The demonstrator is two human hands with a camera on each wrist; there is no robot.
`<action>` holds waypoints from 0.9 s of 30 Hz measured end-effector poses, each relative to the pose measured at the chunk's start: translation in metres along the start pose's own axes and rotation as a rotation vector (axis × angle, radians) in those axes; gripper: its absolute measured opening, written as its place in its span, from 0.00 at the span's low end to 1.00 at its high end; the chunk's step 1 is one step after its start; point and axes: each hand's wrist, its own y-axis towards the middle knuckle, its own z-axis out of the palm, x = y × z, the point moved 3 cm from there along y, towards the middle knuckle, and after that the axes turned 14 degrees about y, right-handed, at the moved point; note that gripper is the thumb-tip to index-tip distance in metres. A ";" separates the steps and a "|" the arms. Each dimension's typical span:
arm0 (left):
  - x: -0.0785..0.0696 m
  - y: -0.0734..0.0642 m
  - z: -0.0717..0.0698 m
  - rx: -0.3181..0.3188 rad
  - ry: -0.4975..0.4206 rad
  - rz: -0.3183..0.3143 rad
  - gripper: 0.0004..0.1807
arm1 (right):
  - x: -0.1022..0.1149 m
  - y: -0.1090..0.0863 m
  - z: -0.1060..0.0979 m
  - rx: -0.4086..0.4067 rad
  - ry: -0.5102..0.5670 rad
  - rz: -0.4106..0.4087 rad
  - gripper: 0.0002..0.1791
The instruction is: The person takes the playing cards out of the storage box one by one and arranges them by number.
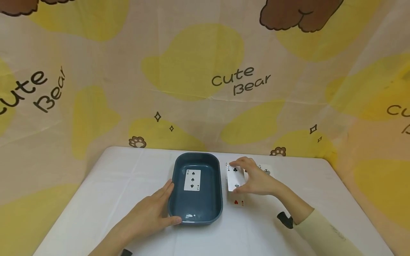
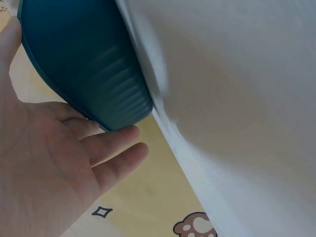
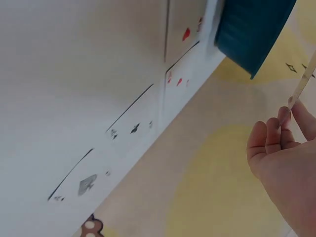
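A dark blue tray (image 1: 195, 209) stands on the white table, and a three of spades card (image 1: 192, 180) lies face up inside it. My left hand (image 1: 150, 211) rests against the tray's left side and near corner, with fairly straight fingers touching its rim. Just right of the tray, my right hand (image 1: 257, 179) pinches a two of clubs card (image 1: 234, 179) between thumb and fingers. That card hangs above the table, seen edge-on in the right wrist view. Partly hidden under it lies a two of hearts card (image 1: 238, 202).
To the right of the tray, other face-up cards lie on the table, among them an ace of spades (image 3: 88, 183) and an ace of clubs (image 3: 134, 128). A red-suit card (image 3: 178, 79) lies farther along the row. A patterned cloth (image 1: 192, 71) hangs behind the table.
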 end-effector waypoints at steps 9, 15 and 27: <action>0.000 -0.001 0.000 -0.005 0.008 0.006 0.66 | -0.022 -0.018 -0.012 -0.028 -0.029 0.035 0.47; -0.001 -0.001 -0.001 -0.005 0.009 0.002 0.65 | -0.038 -0.029 -0.016 -0.031 -0.042 0.065 0.46; -0.001 -0.002 -0.001 -0.013 0.003 0.004 0.64 | -0.063 -0.048 -0.013 -0.014 -0.016 0.138 0.48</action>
